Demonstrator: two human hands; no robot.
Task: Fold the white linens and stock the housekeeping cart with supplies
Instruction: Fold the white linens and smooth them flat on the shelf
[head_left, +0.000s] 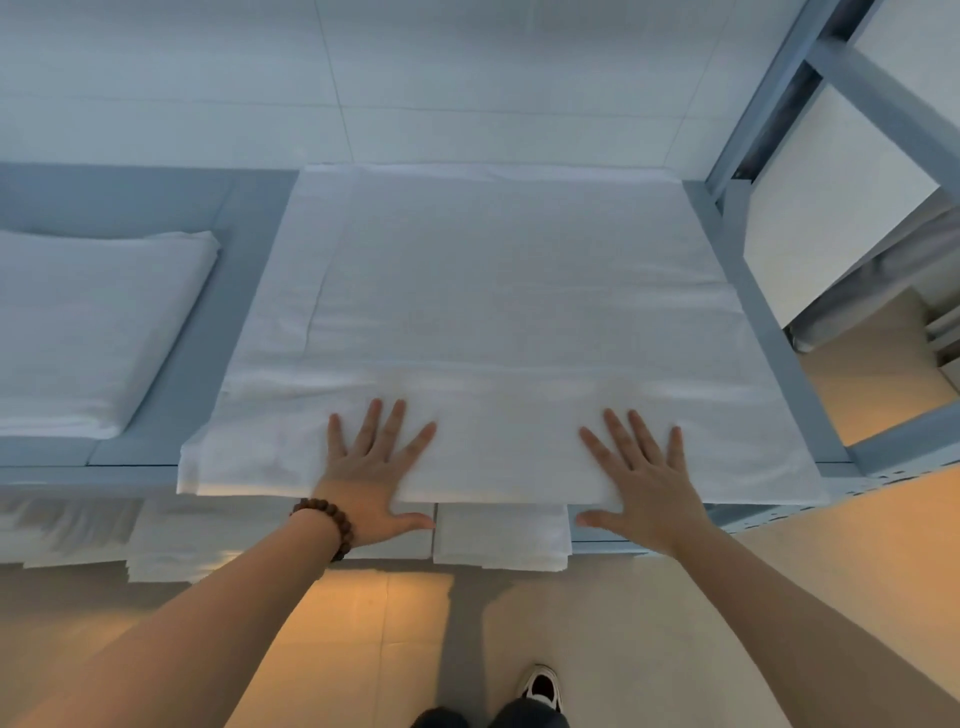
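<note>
A grey-blue metal shelf (171, 405) was set against a pale tiled wall (467, 78), with a frame upright (769, 104) rising at its right end and a beige floor (363, 649) below. A white sheet (509, 291), already folded into a broad rectangle of several layers, was spread flat across the right part of the shelf, its near edge hanging just over the front lip. A smaller folded linen (88, 332) was laid on the same shelf to the left, apart from the sheet. Further folded stacks (501, 535) were visible on a lower level beneath the front edge.

The sheet was judged to be light, soft and limp, with no stiffness of its own. It would likely sag and lose its creases if lifted by the middle. A hold at the two near corners, with the layers pinched together, was judged best for the next fold.

The left hand (371, 467), a beaded bracelet (327, 519) on its wrist, was laid palm down on the near edge of the sheet. Its fingers were straight and spread, and the thumb was out past the edge. The right hand (644, 478) was placed likewise, well apart from the left. Nothing was gripped by either hand; the cloth was only pressed flat. Both arms were stretched forward, nearly straight.
</note>
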